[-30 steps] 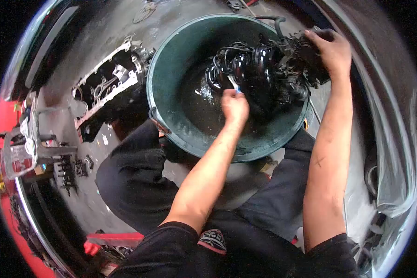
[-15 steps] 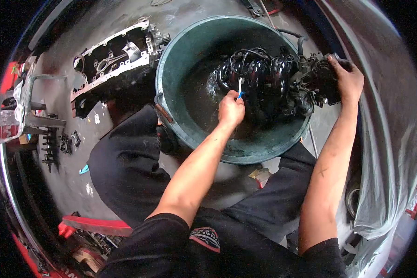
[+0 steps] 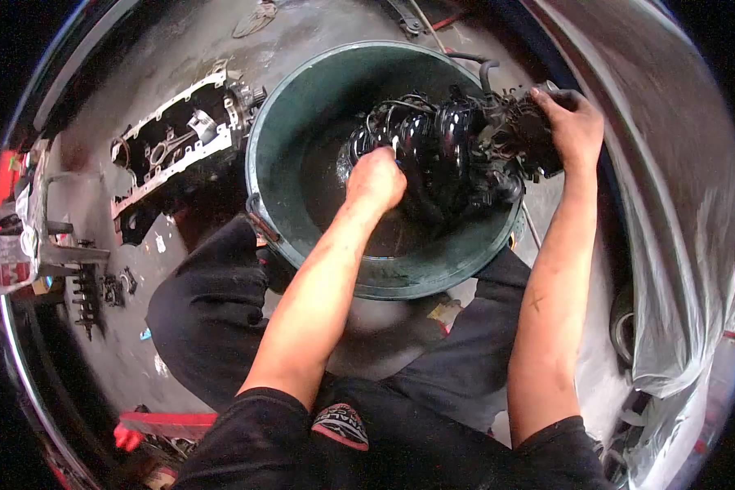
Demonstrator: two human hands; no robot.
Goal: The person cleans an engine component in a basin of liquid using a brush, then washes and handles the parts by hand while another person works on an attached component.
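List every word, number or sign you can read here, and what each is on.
"NALE", partly legible, on the shirt logo; its other letters are blurred.
"X", a mark on the right forearm.
Any print on the scrap is too small.

Grey floor (image 3: 167,61) — green tub (image 3: 290,106), engine block (image 3: 175,147), crankshaft (image 3: 84,298) resting on it.

The tub (image 3: 318,265) is green; the sleeves (image 3: 249,441) are black.
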